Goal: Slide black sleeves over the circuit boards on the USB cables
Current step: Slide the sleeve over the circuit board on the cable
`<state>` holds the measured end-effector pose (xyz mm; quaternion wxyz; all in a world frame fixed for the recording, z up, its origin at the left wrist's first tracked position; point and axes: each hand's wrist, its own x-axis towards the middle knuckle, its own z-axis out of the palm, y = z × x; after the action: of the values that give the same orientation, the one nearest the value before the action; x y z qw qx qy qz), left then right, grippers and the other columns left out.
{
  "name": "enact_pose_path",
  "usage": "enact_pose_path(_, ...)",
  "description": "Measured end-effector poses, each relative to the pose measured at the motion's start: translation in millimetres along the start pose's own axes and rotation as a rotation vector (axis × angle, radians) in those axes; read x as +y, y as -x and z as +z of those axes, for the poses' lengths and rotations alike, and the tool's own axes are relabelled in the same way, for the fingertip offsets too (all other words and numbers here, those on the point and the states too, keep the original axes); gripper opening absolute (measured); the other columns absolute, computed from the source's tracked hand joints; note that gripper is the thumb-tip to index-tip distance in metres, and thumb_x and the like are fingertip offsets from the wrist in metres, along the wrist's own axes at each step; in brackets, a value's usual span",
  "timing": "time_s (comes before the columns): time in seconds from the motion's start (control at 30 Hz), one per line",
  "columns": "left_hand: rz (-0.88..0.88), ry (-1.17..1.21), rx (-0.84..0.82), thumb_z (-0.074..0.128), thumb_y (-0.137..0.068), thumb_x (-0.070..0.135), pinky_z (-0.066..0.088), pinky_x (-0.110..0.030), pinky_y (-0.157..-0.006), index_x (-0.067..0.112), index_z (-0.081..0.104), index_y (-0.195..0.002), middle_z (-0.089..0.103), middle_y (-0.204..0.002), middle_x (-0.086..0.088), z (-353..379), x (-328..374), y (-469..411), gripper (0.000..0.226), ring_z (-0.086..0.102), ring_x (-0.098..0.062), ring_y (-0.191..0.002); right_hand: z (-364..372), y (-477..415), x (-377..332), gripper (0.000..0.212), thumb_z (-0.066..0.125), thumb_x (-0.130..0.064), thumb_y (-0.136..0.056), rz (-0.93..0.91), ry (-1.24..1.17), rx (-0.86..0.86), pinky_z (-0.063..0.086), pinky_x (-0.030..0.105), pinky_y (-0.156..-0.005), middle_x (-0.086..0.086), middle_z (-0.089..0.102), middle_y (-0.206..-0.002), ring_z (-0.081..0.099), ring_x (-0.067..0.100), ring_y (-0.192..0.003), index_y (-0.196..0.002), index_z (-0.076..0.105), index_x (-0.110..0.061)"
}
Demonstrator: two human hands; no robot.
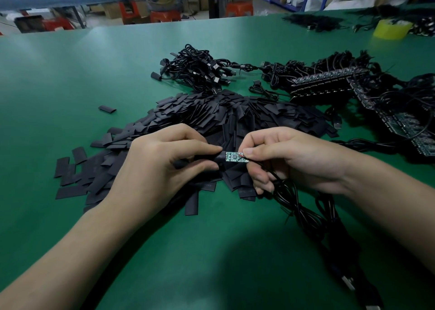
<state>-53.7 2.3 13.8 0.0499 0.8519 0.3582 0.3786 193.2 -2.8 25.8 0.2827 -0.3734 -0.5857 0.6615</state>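
Note:
A small green circuit board (236, 157) sits between my hands above a big heap of flat black sleeves (211, 119). My left hand (164, 166) pinches one black sleeve (217, 158) whose open end covers the board's left tip. My right hand (289, 159) grips the board's right end, where a red wire and the black USB cable (303, 213) join it. The cable runs down to the right, ending in a USB plug (348, 282) near the table's front edge.
Finished cables lie bundled (200, 69) behind the heap. Panels of circuit boards with attached cables (329, 79) fill the right side. A yellow tape roll (392, 28) stands far right. A loose sleeve (107, 109) lies on the green table (58, 79). Stools and boxes stand beyond.

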Motion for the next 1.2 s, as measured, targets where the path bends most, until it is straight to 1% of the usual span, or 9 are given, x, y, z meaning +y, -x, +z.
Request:
enact_pose_path(0.17, -0.064, 0.043, -0.039, 0.083, -0.083, 0.031, 0.047, -0.012, -0.077, 0.019, 0.082, -0.102, 0.072, -0.093, 0.007, 2, 1, 1, 0.023, 0.065, -0.001, -0.081, 3, 2, 0, 0.011, 0.051, -0.008, -0.104, -0.026, 0.099, 0.027, 0.051, 0.028, -0.057, 0.010, 0.059, -0.061, 0.055, 0.024, -0.054, -0.093, 0.053, -0.004)
enact_pose_path(0.3, -0.040, 0.050, -0.067, 0.082, -0.086, 0.031, 0.050, -0.015, -0.079, 0.018, 0.082, -0.104, 0.073, -0.095, 0.006, 1, 4, 0, 0.022, 0.067, -0.004, -0.084, 3, 3, -1, 0.011, 0.051, -0.008, -0.104, -0.027, 0.142, 0.016, 0.050, 0.027, -0.056, 0.010, 0.060, -0.060, 0.056, 0.022, -0.052, -0.094, 0.054, -0.004)
enact_pose_path(0.43, 0.041, 0.015, -0.096, 0.080, -0.085, 0.030, 0.052, -0.020, -0.080, 0.016, 0.082, -0.106, 0.072, -0.098, 0.005, 2, 8, 0, 0.025, 0.067, -0.006, -0.085, 5, 3, 0, 0.010, 0.053, -0.009, -0.103, -0.018, 0.119, -0.011, 0.051, 0.028, -0.057, 0.010, 0.061, -0.061, 0.056, 0.022, -0.053, -0.095, 0.054, -0.003)
enact_pose_path(0.53, 0.037, 0.017, -0.094, 0.081, -0.085, 0.030, 0.053, -0.020, -0.081, 0.015, 0.081, -0.107, 0.072, -0.098, 0.005, 2, 9, 0, 0.026, 0.067, -0.006, -0.086, 5, 3, -1, 0.010, 0.053, -0.010, -0.102, -0.012, 0.093, -0.019, 0.051, 0.030, -0.059, 0.009, 0.061, -0.062, 0.057, 0.023, -0.053, -0.095, 0.054, -0.004)
enact_pose_path(0.8, -0.026, 0.101, 0.000, 0.079, -0.086, 0.028, 0.053, -0.018, -0.080, 0.014, 0.081, -0.101, 0.072, -0.095, 0.005, 3, 13, 1, 0.022, 0.068, -0.003, -0.086, 15, 1, 1, 0.009, 0.054, -0.006, -0.104, -0.129, 0.174, 0.073, 0.051, 0.025, -0.057, 0.009, 0.067, -0.064, 0.060, 0.019, -0.052, -0.096, 0.050, -0.003)
enact_pose_path(0.93, -0.043, 0.104, 0.023, 0.079, -0.086, 0.028, 0.050, -0.016, -0.081, 0.015, 0.081, -0.100, 0.073, -0.094, 0.007, 3, 14, 0, 0.019, 0.069, -0.003, -0.087, 14, 2, -1, 0.010, 0.057, -0.011, -0.102, -0.133, 0.177, 0.096, 0.053, 0.027, -0.059, 0.012, 0.070, -0.068, 0.063, 0.022, -0.055, -0.097, 0.051, -0.003)
enact_pose_path(1.03, -0.080, 0.123, 0.076, 0.078, -0.086, 0.030, 0.050, -0.015, -0.081, 0.016, 0.081, -0.099, 0.072, -0.094, 0.011, 2, 15, -2, 0.019, 0.068, -0.002, -0.087, 14, 4, -5, 0.013, 0.064, -0.016, -0.094, -0.203, 0.207, 0.139, 0.055, 0.027, -0.064, 0.010, 0.073, -0.073, 0.067, 0.021, -0.061, -0.097, 0.056, -0.006)
enact_pose_path(1.13, -0.066, 0.135, 0.100, 0.077, -0.086, 0.030, 0.050, -0.015, -0.081, 0.016, 0.080, -0.100, 0.071, -0.096, 0.013, 1, 16, -2, 0.019, 0.068, -0.002, -0.087, 15, 5, -5, 0.006, 0.064, -0.006, -0.096, -0.246, 0.192, 0.164, 0.054, 0.025, -0.061, 0.009, 0.071, -0.070, 0.065, 0.020, -0.058, -0.094, 0.059, -0.006)
enact_pose_path(1.2, -0.035, 0.134, 0.103, 0.078, -0.087, 0.027, 0.050, -0.015, -0.081, 0.014, 0.079, -0.100, 0.071, -0.096, 0.011, 1, 17, -1, 0.019, 0.068, -0.003, -0.087, 15, 4, -4, 0.007, 0.064, -0.003, -0.096, -0.246, 0.179, 0.161, 0.053, 0.024, -0.059, 0.009, 0.070, -0.068, 0.063, 0.020, -0.055, -0.092, 0.059, -0.006)
